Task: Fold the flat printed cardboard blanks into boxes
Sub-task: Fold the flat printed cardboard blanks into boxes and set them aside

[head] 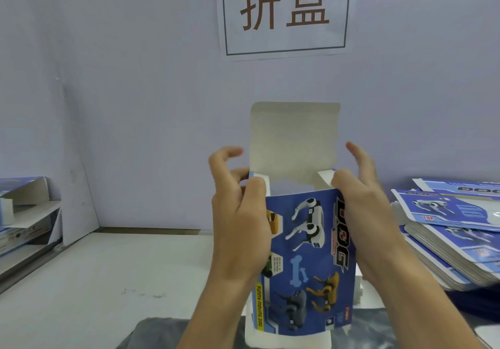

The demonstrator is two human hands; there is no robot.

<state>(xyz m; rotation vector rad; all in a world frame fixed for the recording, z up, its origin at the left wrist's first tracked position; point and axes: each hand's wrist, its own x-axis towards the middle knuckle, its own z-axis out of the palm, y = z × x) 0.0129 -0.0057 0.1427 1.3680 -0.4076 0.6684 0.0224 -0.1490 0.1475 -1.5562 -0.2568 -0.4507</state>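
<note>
Standing upright between both hands, the box (305, 256) has its long axis vertical and its lid flap (293, 140) raised. Left hand (238, 213) and right hand (365, 208) grip opposite top corners, thumbs pressing the side flaps, equally near.

Blue box (308, 254), robot-dog print, white inside; brown-lettered sign (284, 10)

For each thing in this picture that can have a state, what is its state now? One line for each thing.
box: opened into a tube, held upright in both hands, top not closed.
top flap: standing up, unfolded.
left hand: grips the box's left edge.
right hand: grips the box's right edge.
stack of blanks: flat, unfolded, at the right.
folded boxes: on the left shelf, details unclear.
</note>
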